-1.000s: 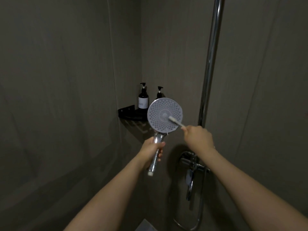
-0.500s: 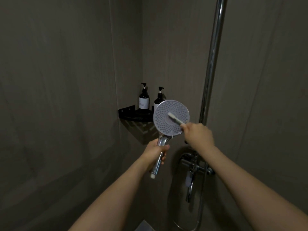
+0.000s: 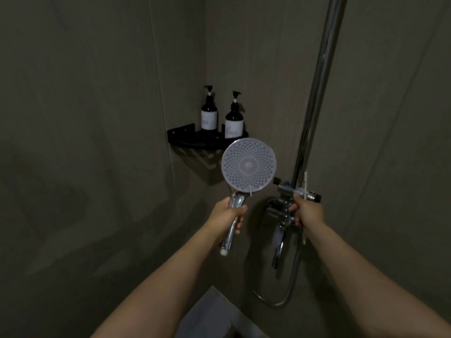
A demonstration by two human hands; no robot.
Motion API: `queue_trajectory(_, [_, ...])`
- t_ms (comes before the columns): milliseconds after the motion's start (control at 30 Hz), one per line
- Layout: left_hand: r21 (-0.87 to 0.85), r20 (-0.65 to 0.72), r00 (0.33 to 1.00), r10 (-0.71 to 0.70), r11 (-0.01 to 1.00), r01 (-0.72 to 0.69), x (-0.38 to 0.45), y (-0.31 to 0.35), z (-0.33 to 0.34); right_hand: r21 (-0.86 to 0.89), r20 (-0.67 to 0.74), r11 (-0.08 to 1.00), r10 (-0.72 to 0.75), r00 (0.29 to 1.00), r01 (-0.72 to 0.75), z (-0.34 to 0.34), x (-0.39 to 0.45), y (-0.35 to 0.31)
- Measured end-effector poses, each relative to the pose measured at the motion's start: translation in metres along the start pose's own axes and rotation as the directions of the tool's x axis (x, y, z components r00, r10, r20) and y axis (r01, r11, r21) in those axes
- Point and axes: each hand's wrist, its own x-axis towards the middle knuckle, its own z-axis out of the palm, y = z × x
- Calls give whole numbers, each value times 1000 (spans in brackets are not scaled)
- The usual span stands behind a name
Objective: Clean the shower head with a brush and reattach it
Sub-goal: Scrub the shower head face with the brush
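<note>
Brush [image 3: 305,185] now off shower head [image 3: 248,165].

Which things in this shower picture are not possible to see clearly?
- Bottle labels: head view, text too small and dim.
- Brush: bristles blurred; the right hand covers its handle.
- Rail: top cut off by the upper edge.
- Shower head handle: middle wrapped by the left hand.

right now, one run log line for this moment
left hand: grips shower head handle | right hand: holds brush upright, off face | reattach: not done
</note>
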Motion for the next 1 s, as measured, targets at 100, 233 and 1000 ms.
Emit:
queue_trajectory(100, [-24, 3, 1000, -10, 1000, 10, 11, -13, 8, -68, 1, 993, 97, 995, -96, 5, 22, 36])
queue_trajectory(233, [-25, -6, 1000, -25, 999, 25, 27, -30, 14, -98, -139, 991, 83, 987, -97, 8, 44, 60])
queue_trajectory(1000, [-140, -79, 989, -124, 984, 112, 52, -88, 9, 146, 42, 949, 276, 960, -279, 48, 92, 73])
